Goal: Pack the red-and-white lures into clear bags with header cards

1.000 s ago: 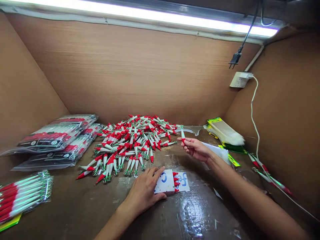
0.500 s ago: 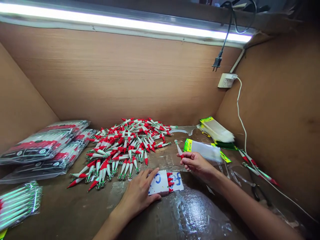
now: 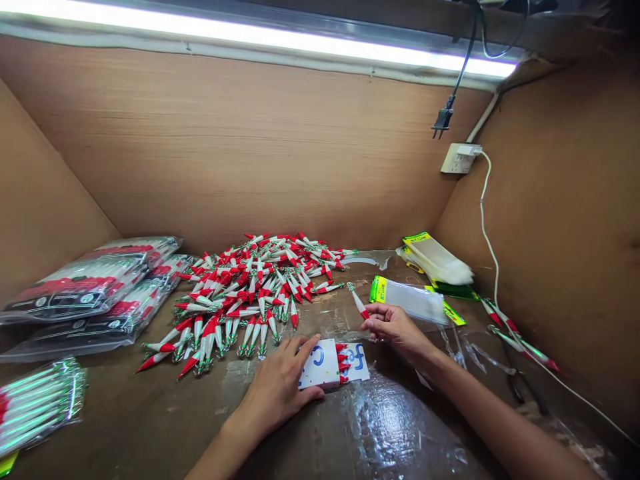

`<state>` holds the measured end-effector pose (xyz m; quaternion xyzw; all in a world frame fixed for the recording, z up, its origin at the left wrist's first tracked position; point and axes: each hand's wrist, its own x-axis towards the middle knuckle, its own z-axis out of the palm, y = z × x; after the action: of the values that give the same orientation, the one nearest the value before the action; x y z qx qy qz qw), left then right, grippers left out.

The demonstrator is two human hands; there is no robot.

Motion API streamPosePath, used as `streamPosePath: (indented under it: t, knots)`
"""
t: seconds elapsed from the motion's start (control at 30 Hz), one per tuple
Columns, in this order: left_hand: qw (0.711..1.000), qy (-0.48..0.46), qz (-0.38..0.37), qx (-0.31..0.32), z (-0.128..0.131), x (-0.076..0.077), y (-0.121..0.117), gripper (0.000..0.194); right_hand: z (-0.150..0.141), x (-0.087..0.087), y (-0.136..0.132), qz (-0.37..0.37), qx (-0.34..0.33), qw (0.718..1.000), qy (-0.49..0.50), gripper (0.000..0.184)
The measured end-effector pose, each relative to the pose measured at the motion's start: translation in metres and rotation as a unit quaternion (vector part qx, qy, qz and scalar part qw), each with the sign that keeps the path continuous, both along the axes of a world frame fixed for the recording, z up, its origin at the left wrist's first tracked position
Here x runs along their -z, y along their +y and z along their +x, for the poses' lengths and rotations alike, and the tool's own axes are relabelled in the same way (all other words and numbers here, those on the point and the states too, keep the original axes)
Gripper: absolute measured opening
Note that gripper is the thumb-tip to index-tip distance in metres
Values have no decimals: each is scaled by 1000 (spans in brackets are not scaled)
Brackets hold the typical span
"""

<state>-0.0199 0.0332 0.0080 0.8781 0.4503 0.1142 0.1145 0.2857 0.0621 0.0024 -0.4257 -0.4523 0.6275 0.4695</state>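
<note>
Nearest, the brown desk (image 3: 160,427), w/ a shiny taped patch (image 3: 387,413) in front of the hands. Lower L, cut by the frame edge: a clear pack (image 3: 43,403) of lures in a row, hook ends to the R.

Mid desk, L hand (image 3: 285,373) lies over the L end of a small white box (image 3: 323,365) marked w/ a blue "C"; its fingers hold the box, thumb along the near edge, others on top & far side. Red tips (image 3: 343,360) stick out the box's R end, over a card (image 3: 359,362) w/ blue letters.

R hand (image 3: 395,328), up & R of the box, has one lure (image 3: 357,300) pinched b/w thumb & fingers by its red end; white body tilts up-L, green hooks on top. It's apart from box & pile.

Far R of that hand: a dark tool (image 3: 515,387), type unclear, & a few loose lures (image 3: 525,350) beside a white cord (image 3: 483,213). Just behind the hand, a flat clear bag (image 3: 413,300) w/ yellow top.

Farther: big pile (image 3: 265,280) of red/white lures, center; stacked full packs (image 3: 95,280), L; stack of clear bags (image 3: 443,260), R. Back: brown wall (image 3: 275,147), outlet (image 3: 456,160), hanging plug (image 3: 443,120), lit tube lamp (image 3: 250,33) up top.
</note>
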Motion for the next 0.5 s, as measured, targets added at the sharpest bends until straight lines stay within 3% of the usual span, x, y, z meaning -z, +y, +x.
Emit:
streamPosePath:
  t: [0.33, 0.5]
  knots:
    - [1000, -4, 2, 1, 1, -4, -1, 88, 0, 0, -2, -25, -46, 997, 64, 46]
    - [1000, 3, 4, 0, 1, -1, -1, 89, 2, 5, -1, -15, -13, 999, 41, 44]
